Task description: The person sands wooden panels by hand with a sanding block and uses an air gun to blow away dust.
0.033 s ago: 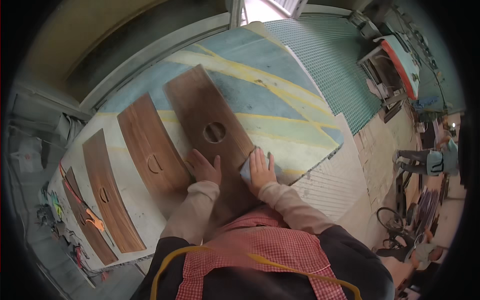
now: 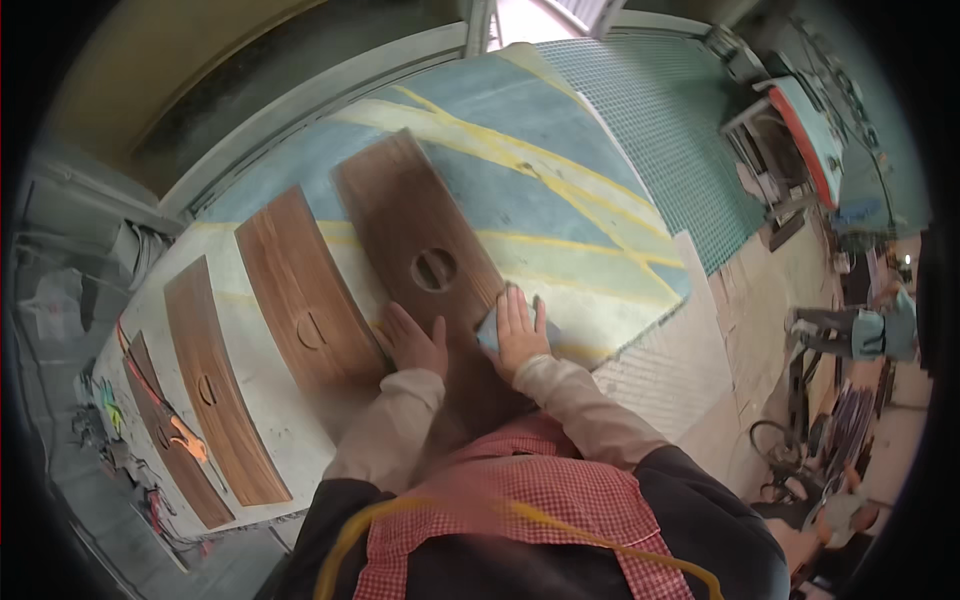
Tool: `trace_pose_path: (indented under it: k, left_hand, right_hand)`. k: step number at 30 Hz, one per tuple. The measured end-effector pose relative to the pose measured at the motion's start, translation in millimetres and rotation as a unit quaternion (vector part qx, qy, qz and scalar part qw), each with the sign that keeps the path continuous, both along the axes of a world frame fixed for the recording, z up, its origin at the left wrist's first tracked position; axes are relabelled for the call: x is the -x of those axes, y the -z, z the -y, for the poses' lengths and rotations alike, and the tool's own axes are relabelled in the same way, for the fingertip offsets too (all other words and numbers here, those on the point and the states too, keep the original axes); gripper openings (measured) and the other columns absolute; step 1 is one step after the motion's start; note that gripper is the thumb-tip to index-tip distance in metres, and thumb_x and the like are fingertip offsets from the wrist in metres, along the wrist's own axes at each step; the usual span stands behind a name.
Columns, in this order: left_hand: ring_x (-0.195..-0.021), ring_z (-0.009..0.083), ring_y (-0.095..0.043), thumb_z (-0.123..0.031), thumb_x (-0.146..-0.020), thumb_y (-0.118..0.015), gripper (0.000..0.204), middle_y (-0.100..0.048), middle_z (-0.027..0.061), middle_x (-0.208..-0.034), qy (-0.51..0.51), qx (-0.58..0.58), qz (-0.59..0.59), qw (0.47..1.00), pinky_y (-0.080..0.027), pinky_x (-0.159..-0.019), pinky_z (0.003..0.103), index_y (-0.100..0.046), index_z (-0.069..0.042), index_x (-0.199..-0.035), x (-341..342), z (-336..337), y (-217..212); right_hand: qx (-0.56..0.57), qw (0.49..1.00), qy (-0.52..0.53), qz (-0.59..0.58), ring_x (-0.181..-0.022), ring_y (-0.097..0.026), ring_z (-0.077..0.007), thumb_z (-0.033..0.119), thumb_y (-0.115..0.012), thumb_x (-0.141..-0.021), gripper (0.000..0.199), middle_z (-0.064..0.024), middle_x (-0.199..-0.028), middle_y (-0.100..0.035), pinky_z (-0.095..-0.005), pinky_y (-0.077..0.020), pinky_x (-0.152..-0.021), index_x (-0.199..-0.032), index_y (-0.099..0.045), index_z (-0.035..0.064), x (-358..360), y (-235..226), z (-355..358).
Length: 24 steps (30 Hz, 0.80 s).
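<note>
A dark brown wooden board [image 2: 400, 205] with a round cut-out split by a bar lies on the table in front of me. My left hand [image 2: 415, 345] rests flat on its left side near my body, fingers spread. At the board's right edge, my right hand [image 2: 522, 330] holds a blue-grey sheet [image 2: 488, 332], perhaps sandpaper, under its fingers. The fingers lie close together over the sheet, thumb apart. To the left lies a second brown board [image 2: 295, 270] with a curved groove, its near end blurred.
Further left are a narrower board [image 2: 215, 370] and another slim board [image 2: 165, 430], with an orange-handled tool [image 2: 188, 440] across it. The table [image 2: 590, 290] is painted blue-green with yellow lines. A person [image 2: 870, 330] stands far right, near a red-edged cart [image 2: 800, 140].
My right hand and the sheet have slid slightly farther from me along the board's edge. The board and my left hand sit a little farther right and nearer.
</note>
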<state>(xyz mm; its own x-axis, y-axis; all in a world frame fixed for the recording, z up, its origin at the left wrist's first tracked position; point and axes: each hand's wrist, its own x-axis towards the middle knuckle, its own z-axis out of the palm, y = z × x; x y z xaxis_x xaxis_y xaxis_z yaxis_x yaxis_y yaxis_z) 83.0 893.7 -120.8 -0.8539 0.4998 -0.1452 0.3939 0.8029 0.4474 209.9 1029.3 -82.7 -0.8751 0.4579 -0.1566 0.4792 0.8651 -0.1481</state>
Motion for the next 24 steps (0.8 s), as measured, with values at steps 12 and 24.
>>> trace_pose_path:
  k: [12,24]
  left_hand:
    - [-0.132,0.0480,-0.027,-0.039,-0.087,-0.060,0.078,-0.034,0.0335,-0.136,-0.005,-0.021,0.092,0.996,-0.018,-0.110,0.058,-0.027,0.012,-0.137,-22,-7,-15]
    - [-0.122,0.0412,-0.044,-0.011,-0.069,-0.062,0.043,-0.052,0.0203,-0.122,-0.185,0.040,-0.323,0.927,-0.035,-0.102,0.053,-0.062,-0.005,-0.112,28,255,-68]
  right_hand:
    - [-0.140,0.989,-0.043,-0.012,-0.145,-0.013,-0.0228,0.062,-0.034,-0.091,0.077,-0.0041,-0.156,-0.020,-0.0627,-0.0087,-0.111,-0.149,-0.024,0.0117,359,53,-143]
    - [-0.068,0.985,-0.154,0.040,-0.143,-0.013,-0.0364,0.034,-0.053,-0.090,0.078,-0.0227,-0.154,-0.015,-0.0514,-0.0162,-0.113,-0.148,-0.014,-0.0016,51,8,-64]
